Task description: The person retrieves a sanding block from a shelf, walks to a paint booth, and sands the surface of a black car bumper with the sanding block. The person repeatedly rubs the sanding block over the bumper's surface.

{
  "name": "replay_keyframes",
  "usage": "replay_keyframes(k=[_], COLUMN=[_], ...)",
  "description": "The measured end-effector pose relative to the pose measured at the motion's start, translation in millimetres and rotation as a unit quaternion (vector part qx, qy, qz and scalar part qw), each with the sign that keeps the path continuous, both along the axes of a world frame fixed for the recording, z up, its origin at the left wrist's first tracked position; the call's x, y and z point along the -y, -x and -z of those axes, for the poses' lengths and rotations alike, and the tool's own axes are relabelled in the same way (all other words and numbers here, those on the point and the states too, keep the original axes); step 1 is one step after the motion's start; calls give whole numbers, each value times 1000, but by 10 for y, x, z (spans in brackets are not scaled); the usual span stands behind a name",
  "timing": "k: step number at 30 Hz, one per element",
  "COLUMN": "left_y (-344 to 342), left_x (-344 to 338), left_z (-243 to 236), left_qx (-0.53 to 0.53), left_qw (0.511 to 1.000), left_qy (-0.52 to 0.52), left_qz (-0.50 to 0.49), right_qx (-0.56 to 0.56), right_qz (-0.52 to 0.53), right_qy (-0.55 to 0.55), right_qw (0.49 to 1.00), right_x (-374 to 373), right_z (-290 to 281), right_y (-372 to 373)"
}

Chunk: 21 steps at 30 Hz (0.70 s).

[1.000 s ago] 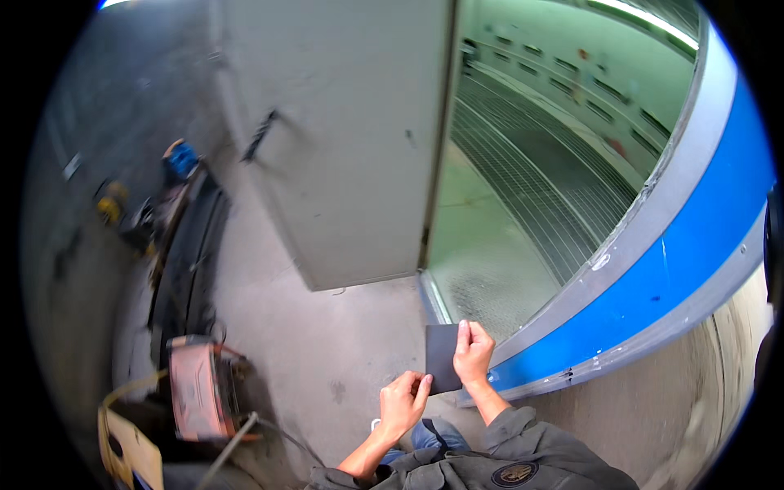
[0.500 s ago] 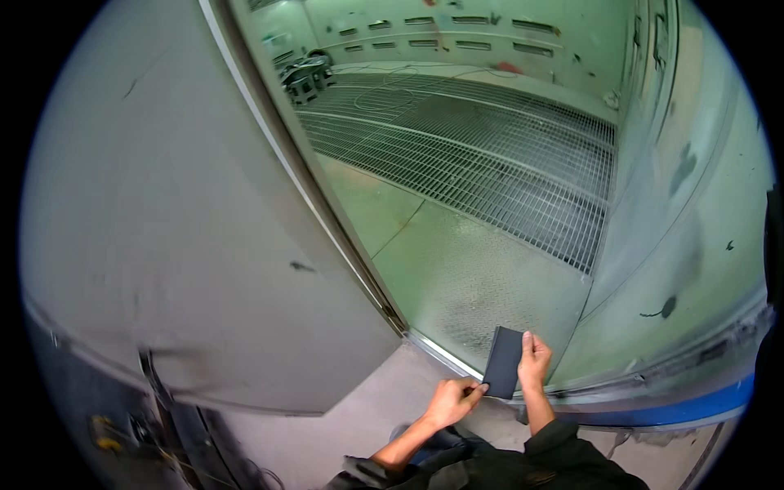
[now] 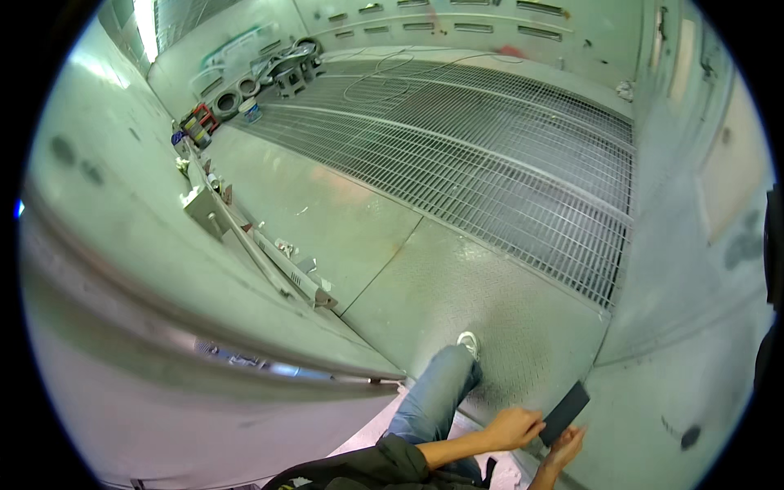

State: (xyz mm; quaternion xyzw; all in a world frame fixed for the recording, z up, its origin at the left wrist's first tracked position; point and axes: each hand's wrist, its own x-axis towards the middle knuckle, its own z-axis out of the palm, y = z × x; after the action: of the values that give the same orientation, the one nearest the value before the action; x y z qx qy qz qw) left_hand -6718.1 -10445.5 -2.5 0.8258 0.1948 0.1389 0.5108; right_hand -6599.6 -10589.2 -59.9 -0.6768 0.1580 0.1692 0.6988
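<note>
Both my hands hold a flat dark grey rectangular sheet [image 3: 565, 412] low at the bottom right of the view. My left hand [image 3: 513, 427] grips its lower left edge with curled fingers. My right hand [image 3: 565, 446] supports it from beneath, fingers along its lower end. My leg in blue jeans [image 3: 429, 396] with a white shoe [image 3: 469, 343] steps onto the greenish metal floor [image 3: 457, 286] just ahead.
A wide steel floor grating [image 3: 490, 155] runs across the room ahead. A large grey door [image 3: 163, 327] stands close on my left. Cans, rolls and hoses [image 3: 245, 90] sit by the far left wall. A pale green wall [image 3: 702, 269] rises on the right.
I have moved through the doorway into the green room; the view swung from the door's outside to the grated floor. Both hands kept hold of the dark sheet, now lower right.
</note>
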Motion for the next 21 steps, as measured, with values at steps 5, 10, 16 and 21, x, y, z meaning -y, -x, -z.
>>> replay_keyframes(k=[5,10,16,21], left_y=[-655,-1254,-943,-280], left_x=[-1109,-2557,-4205,-5840], left_z=[-199,-1074,-2380,-3590], left_qx=[-37,5,71,63], left_qw=[994,999,996,965], left_qy=[70,44,29,-222], left_qz=[71,19,-47,-125], right_qx=[118,193,248,245], right_qz=[-154,-206,-270,-330], right_qy=[271,298,227,15], right_qw=[943,912,902,911], right_x=[-1039,-2627,-4510,-6320], right_z=[-573,-1825,-2827,-3271], right_y=[-568,-1215,-1355,-1152])
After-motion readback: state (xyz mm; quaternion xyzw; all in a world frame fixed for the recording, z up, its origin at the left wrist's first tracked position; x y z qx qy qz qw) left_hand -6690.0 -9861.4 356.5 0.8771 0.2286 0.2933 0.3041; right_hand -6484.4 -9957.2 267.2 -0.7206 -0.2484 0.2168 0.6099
